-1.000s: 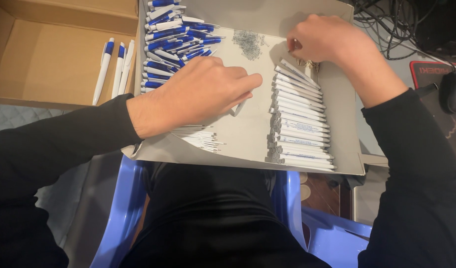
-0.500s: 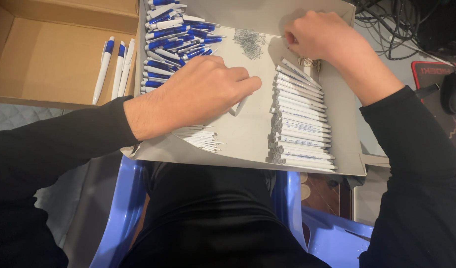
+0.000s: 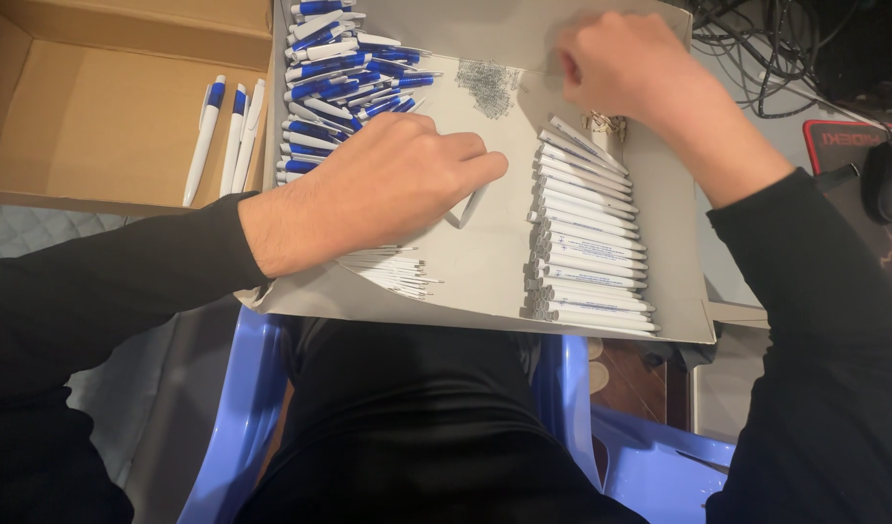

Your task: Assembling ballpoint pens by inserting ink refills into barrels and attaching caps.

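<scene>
Since a second ago the right hand (image 3: 625,63) has drifted a little up the grey cardboard tray (image 3: 485,281) towards its far edge, while the left hand (image 3: 388,189) has kept its place. In the head view the left hand lies knuckles-up, fingers curled together and pinching a slim white plastic pen barrel (image 3: 468,209) at mid-tray, between the heap of blue-and-white pen parts (image 3: 334,68) and the neat row of white barrels (image 3: 582,243); the right hand's fingers are bunched near a small pile of tiny metal springs (image 3: 487,82), whether on anything I cannot tell. The barrel looks light, stiff and smooth, so it may roll or slip, and is best taken round its middle.
</scene>
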